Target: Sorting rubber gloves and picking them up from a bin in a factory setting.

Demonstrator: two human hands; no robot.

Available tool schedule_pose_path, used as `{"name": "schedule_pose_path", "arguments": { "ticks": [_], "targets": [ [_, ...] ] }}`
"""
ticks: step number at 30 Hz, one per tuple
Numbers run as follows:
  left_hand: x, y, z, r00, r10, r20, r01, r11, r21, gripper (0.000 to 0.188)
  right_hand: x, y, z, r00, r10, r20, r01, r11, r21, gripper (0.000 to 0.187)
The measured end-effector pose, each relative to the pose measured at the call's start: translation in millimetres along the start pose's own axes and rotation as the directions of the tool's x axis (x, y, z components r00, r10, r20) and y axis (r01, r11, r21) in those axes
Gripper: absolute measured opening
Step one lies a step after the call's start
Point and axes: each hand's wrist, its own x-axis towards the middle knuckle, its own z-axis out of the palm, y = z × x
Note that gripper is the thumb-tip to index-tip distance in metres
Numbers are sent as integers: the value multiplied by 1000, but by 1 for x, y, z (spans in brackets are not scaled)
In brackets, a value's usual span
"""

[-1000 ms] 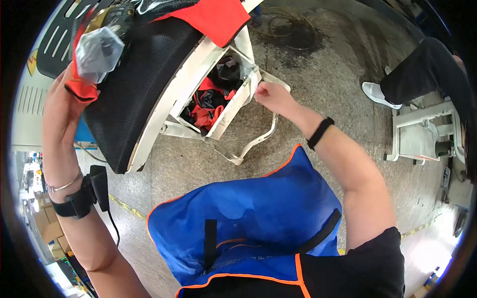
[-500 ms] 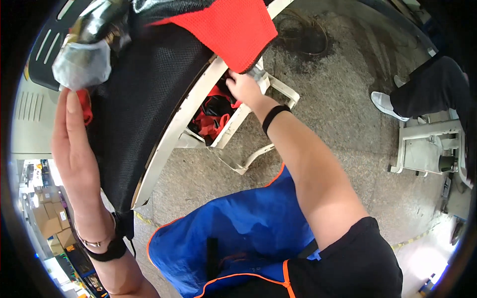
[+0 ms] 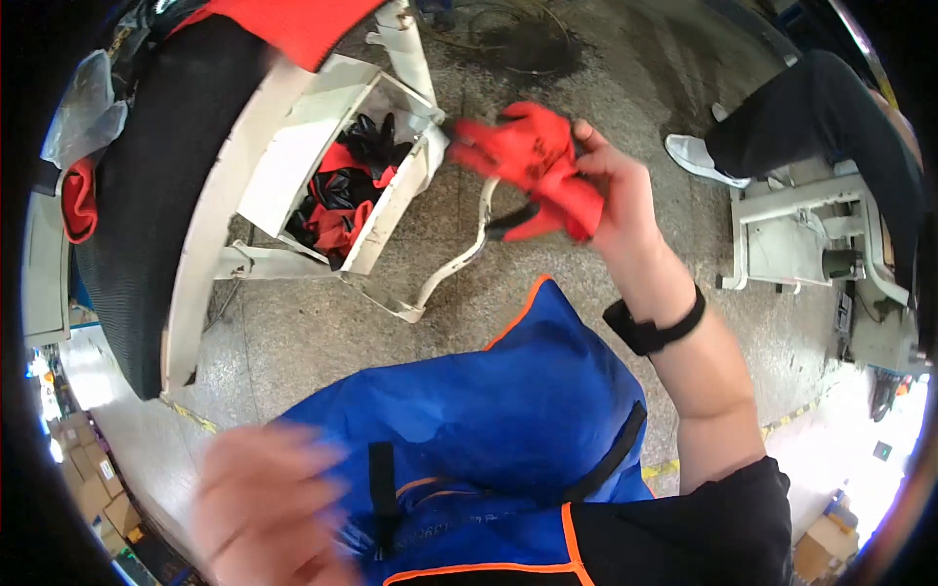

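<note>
My right hand (image 3: pixel 620 190) is closed on a red work glove (image 3: pixel 547 146) with some black on it, held up over the floor to the right of the drawer; its far end is blurred. Whether this is one glove or a pair, I cannot tell. Low at the left, in front of the blue apron (image 3: pixel 489 391), my left hand (image 3: pixel 274 498) is smeared by motion, so its fingers cannot be read. Several more red and black gloves (image 3: pixel 342 190) lie heaped in a white open drawer (image 3: pixel 376 230) below the table edge.
At the left stands a table with a black textured top (image 3: pixel 186 127), a red cloth (image 3: pixel 283 24), a clear plastic bag (image 3: pixel 88 122) and a small red piece (image 3: pixel 80 200). A bent metal footrest (image 3: pixel 454 264) sits beneath. Another person's leg (image 3: pixel 811 117) shows at the right.
My right hand has come out of the drawer area and moved right with the red glove. My left hand has left the table and dropped toward my lap. The view has shifted right.
</note>
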Motion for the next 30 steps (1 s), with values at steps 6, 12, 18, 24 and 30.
{"name": "schedule_pose_path", "arguments": {
  "ticks": [6,12,18,24,30],
  "targets": [
    [-6,-38,104,809,-258,527,576,173,-799,58,-103,14,57,770,-89,632,630,266,-729,28],
    [18,-55,118,472,-495,730,587,-441,-679,35,-113,-2,46,756,-177,630,651,295,-699,25],
    [32,-66,106,678,-464,570,549,-197,-812,33,-89,6,20,956,136,260,100,681,-726,96],
    [61,-49,92,849,-282,446,468,12,-884,44,-82,0,28,986,95,134,28,705,-709,21],
    [67,-62,94,716,-238,657,592,-291,-751,55,-95,-20,47,995,28,97,39,784,-620,16]
  ]
}}
